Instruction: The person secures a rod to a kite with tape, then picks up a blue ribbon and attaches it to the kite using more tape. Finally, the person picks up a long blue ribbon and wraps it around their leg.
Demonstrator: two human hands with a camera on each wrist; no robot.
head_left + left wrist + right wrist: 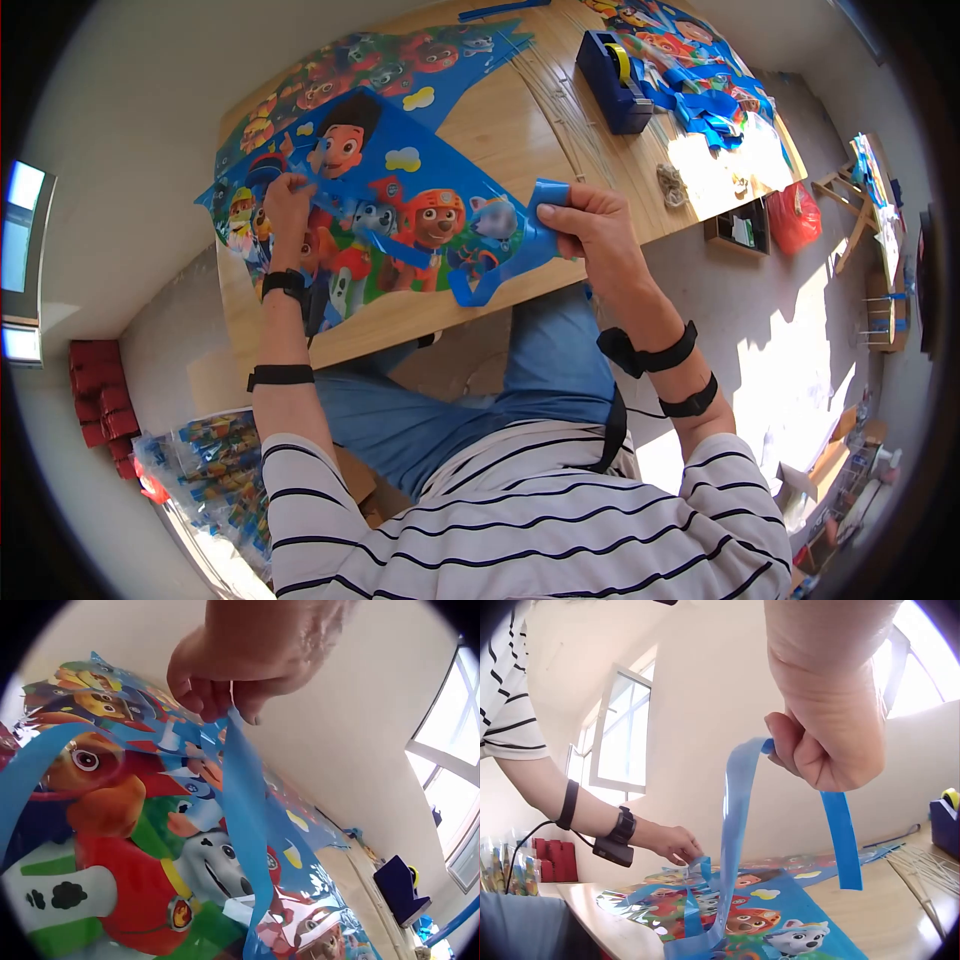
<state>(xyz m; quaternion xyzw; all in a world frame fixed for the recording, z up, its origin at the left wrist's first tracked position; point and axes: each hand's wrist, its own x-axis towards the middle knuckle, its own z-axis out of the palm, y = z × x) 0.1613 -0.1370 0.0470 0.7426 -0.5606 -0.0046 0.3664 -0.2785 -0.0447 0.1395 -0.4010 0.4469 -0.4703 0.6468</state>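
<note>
A blue plastic kite sheet (440, 222) printed with cartoon puppies and a boy lies on the wooden table in front of me. My left hand (288, 208) is over its left part and pinches a thin blue ribbon strip (246, 799) between thumb and fingers; the strip hangs down across the print. Near the table's front edge, my right hand (602, 235) grips another stretch of blue ribbon (739, 799), with the thumb on top. From that hand one length drops to the sheet, while a short free end (844, 847) hangs on the other side.
Another printed sheet (435, 58) lies behind. Thin sticks (548, 85) run beside a dark blue tape dispenser (612, 85) with yellow tape. Blue ribbon scraps (705, 115) and a small string bundle (671, 184) are at the right. A red bag (795, 220) stands past the table edge.
</note>
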